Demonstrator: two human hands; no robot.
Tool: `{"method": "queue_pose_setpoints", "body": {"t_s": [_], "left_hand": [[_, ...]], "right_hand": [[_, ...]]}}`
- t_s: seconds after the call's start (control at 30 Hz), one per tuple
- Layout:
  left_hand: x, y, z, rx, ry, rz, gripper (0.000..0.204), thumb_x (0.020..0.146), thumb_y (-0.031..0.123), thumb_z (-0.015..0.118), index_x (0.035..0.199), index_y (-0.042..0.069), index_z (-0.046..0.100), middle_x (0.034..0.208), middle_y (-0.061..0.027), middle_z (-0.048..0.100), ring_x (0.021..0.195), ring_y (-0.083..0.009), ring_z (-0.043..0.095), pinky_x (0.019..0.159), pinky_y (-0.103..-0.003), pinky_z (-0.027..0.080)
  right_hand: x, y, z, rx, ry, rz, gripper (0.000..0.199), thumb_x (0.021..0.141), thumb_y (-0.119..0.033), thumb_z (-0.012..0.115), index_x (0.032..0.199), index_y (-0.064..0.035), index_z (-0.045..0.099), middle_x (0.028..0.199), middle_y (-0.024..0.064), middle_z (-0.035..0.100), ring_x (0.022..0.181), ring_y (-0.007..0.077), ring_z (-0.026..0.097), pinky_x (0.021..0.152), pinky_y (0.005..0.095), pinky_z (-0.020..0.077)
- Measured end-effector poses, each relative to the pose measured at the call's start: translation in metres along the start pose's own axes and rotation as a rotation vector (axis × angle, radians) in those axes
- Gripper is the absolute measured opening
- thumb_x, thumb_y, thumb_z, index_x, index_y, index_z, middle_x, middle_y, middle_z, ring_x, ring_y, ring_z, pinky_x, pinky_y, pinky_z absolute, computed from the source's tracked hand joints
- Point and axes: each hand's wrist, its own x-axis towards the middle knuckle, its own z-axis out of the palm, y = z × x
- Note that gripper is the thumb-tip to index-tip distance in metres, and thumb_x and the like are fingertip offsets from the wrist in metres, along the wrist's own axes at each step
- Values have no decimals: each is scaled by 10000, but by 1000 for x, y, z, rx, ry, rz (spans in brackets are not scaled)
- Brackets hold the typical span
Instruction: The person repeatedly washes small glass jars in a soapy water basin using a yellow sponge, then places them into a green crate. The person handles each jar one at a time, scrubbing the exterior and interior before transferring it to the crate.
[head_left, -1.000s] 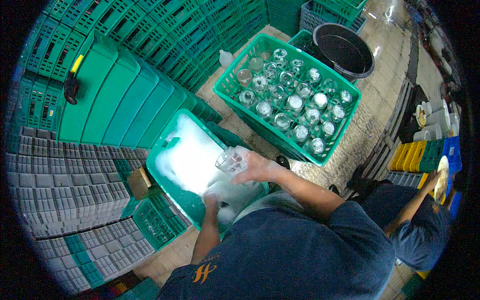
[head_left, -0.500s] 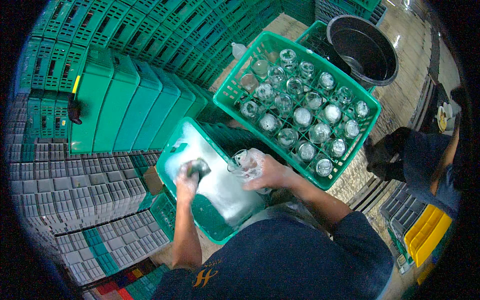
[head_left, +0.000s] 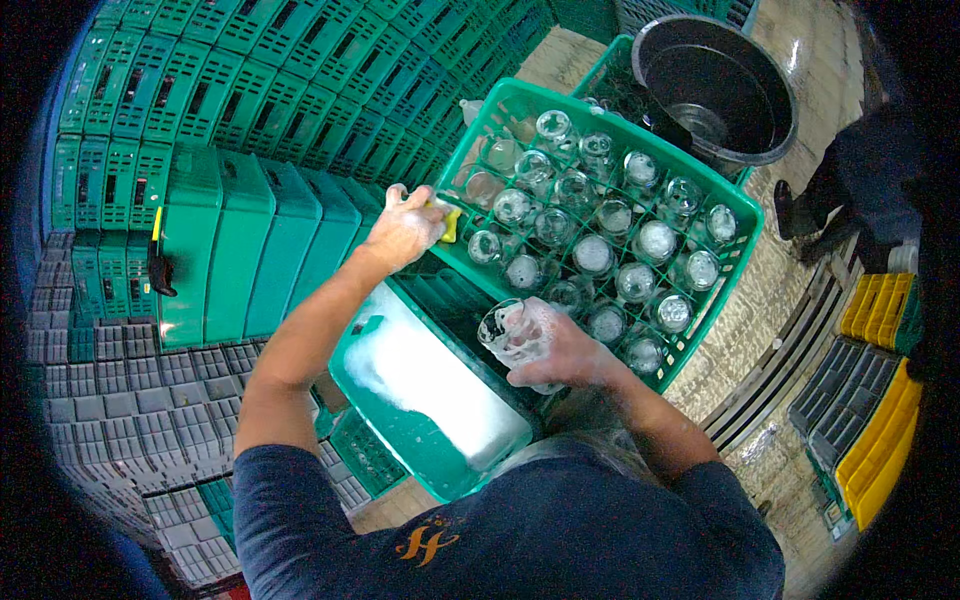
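Glass jar (head_left: 507, 330), soapy and clear, sits in the grip of the right hand (head_left: 555, 350), whose fingers are clamped round its side, holding it tilted just above the far end of the wash tub (head_left: 400, 440). That tub is green, lies nearest the person's body and is covered with white foam (head_left: 425, 385). Beyond the jar, just past it, stands a green crate (head_left: 740, 215) with many more clear jars (head_left: 595, 255) upright in its compartments, several filmed with suds. The left hand (head_left: 405, 228) is stretched out over the crate's near left corner, its fingers closed on a yellow sponge (head_left: 448, 222). Left of that arm, green bins (head_left: 260, 250) stand in a row against stacked green crates (head_left: 250, 70), with grey trays (head_left: 110, 400) piled lower left. Farther off, a big black tub (head_left: 715, 85) stands behind the crate. At the right edge lie yellow trays (head_left: 885, 420), and another person (head_left: 870, 170) in dark clothes stands there.
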Motion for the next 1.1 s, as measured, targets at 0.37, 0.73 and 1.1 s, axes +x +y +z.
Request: {"method": "queue_pose_setpoints", "body": {"t_s": [0.37, 0.73, 1.1], "left_hand": [[39, 2, 14, 31, -128, 217, 89, 779, 213, 659, 704, 186, 700, 845, 66, 652, 1119, -216, 507, 842, -506, 398], [-17, -18, -14, -278, 287, -365, 155, 784, 164, 714, 938, 148, 699, 824, -65, 629, 886, -306, 589, 698, -475, 475], [-3, 195, -19, -728, 634, -786, 191, 910, 133, 574, 1023, 3, 656, 890, -198, 670, 790, -359, 674, 657, -489, 547]], "right_hand": [[4, 1, 1, 153, 18, 55, 703, 654, -151, 914, 1205, -12, 501, 1107, 102, 623, 1020, 188, 620, 905, 365, 528], [9, 4, 3, 230, 103, 73, 681, 638, -132, 889, 1195, -27, 511, 1101, 80, 601, 1041, 173, 594, 921, 337, 497], [19, -15, 1, 459, 331, 94, 562, 799, -127, 769, 1248, -26, 448, 923, 112, 641, 696, 239, 703, 580, 371, 596]]}}
